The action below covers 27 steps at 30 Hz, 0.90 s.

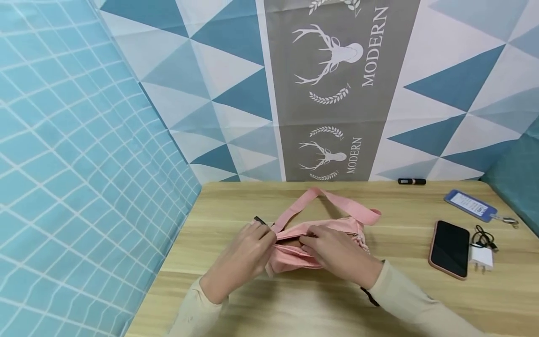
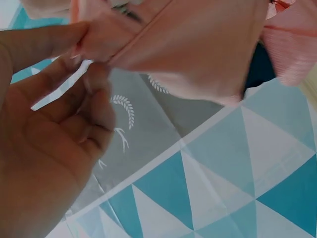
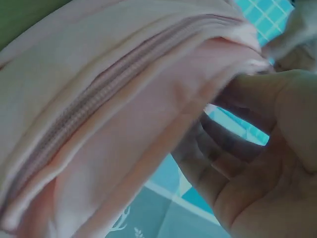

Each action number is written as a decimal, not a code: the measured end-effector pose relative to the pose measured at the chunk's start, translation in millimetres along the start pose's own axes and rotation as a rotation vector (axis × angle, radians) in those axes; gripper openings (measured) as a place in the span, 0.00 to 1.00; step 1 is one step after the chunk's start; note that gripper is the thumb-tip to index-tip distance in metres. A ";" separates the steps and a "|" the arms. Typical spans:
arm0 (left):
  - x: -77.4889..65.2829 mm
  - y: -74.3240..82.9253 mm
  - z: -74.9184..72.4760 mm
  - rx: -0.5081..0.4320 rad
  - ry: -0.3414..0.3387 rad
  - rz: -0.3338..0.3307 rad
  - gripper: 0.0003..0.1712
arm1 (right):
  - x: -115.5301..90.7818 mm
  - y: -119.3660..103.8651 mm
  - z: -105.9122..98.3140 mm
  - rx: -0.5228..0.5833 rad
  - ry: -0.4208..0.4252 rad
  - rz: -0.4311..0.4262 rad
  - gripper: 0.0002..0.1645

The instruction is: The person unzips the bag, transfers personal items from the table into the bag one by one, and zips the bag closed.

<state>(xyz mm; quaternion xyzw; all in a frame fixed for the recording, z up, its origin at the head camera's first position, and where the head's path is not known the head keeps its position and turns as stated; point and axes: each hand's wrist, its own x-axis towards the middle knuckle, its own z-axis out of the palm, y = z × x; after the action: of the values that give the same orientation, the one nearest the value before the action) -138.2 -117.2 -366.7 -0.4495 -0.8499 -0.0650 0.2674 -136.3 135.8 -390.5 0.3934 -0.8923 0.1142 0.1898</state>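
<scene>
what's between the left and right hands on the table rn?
The pink bag, its open mouth between the left hand and right hand; the head view shows it.

It looks like a corner of a home; which room cannot be told. A wood-grain bench [image 1: 396, 220] lies beneath the left grip [image 1: 242, 260] and the right grip [image 1: 337, 255]. Beyond them hangs a deer-and-triangle cloth [image 1: 324, 103], left of them a blue checked cloth [image 1: 84, 187]; right of them lie a phone [image 1: 449, 249] and charger [image 1: 481, 256].
</scene>
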 end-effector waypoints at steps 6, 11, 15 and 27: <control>-1.6 -2.6 5.1 -0.022 -0.013 -0.061 0.05 | -20.8 -4.9 -1.4 0.057 0.049 0.018 0.15; -3.7 -3.5 4.4 -0.028 -0.094 -0.086 0.12 | -28.9 -6.2 11.2 -0.031 0.079 -0.038 0.18; -1.1 -2.2 3.5 -0.045 -0.159 -0.137 0.19 | -32.6 -7.2 18.2 -0.057 0.074 -0.048 0.21; 43.8 4.2 21.6 0.102 -0.319 -0.174 0.08 | -34.7 -6.7 25.9 0.007 0.104 -0.012 0.10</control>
<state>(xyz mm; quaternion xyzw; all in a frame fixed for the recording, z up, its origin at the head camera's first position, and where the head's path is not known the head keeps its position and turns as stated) -163.2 -75.2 -363.2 -0.3649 -0.9193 0.0277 0.1451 -116.3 145.1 -428.4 0.3928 -0.8785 0.1363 0.2353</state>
